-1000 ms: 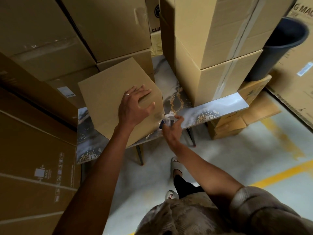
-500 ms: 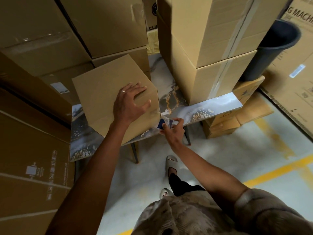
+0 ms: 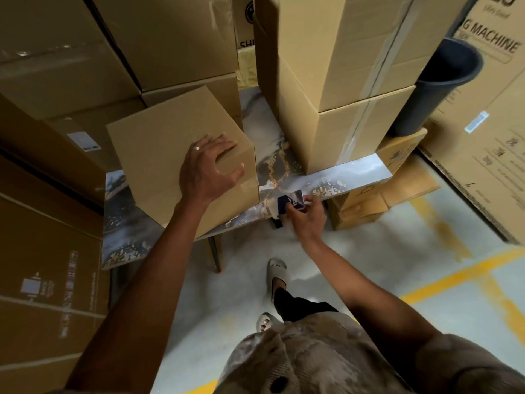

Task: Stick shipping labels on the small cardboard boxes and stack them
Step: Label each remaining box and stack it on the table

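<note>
A plain cardboard box (image 3: 159, 143) stands on the marble-patterned table (image 3: 349, 177), tilted toward me. My left hand (image 3: 208, 169) rests on its top near the right edge, fingers spread and bent over the corner. At the table's front edge my right hand (image 3: 305, 217) pinches a small dark blue and white label (image 3: 288, 203) between thumb and fingers. The label's printed side is partly hidden by my fingers.
Two taped boxes (image 3: 341, 89) are stacked on the table's right half. Large cartons (image 3: 42, 251) wall the left and back. A dark bin (image 3: 434, 86) and a big printed carton (image 3: 488, 137) stand at right. Flat cardboard (image 3: 377, 194) lies under the table's end.
My right hand has taken the label up from the table's edge and now holds it a little to the right. My left hand stays on the box.
</note>
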A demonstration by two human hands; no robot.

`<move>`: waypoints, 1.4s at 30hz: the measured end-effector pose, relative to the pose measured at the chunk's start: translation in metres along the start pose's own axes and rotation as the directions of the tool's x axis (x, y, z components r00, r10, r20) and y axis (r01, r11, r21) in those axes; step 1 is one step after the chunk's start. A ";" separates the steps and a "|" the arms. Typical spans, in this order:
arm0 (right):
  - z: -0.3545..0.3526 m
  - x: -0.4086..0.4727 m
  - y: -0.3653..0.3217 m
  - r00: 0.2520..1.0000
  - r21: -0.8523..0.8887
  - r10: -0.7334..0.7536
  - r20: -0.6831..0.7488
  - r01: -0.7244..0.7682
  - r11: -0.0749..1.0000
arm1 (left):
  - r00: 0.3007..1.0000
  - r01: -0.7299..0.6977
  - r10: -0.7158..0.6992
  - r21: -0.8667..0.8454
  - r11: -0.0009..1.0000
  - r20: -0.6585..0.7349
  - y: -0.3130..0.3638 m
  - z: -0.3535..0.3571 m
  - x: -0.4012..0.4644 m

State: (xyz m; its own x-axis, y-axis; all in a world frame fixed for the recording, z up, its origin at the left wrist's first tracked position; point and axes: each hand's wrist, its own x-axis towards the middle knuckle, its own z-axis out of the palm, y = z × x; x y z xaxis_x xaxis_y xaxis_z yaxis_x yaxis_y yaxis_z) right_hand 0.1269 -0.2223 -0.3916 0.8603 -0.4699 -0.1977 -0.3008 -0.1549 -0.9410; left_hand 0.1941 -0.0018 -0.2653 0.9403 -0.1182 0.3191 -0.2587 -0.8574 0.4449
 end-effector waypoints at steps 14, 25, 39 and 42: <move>-0.045 0.017 -0.035 0.994 0.188 -0.029 0.106 0.008 0.982 | 0.964 -0.249 0.249 0.014 0.968 -0.093 0.045 0.026 -0.018; -0.141 0.086 -0.048 0.999 0.321 0.015 -0.036 -0.002 0.947 | 0.955 -0.278 0.297 -0.291 0.916 0.023 0.133 0.098 0.001; -0.308 0.281 -0.122 0.968 0.353 -0.125 -0.219 0.198 0.915 | 0.937 -0.191 0.260 -0.281 0.940 0.233 0.272 0.203 0.108; -0.325 0.328 -0.143 0.965 0.370 -0.135 -0.227 0.214 0.904 | 0.941 -0.178 0.246 -0.279 0.944 0.232 0.291 0.220 0.123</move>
State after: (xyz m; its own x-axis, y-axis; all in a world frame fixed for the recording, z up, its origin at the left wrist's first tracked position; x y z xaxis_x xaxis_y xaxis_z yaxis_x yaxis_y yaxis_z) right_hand 0.3187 -0.6369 -0.2327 0.7772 -0.6293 -0.0013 0.0643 0.0814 -0.9946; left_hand 0.2829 -0.3761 -0.2811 0.8725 -0.4387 0.2153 -0.4732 -0.6485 0.5962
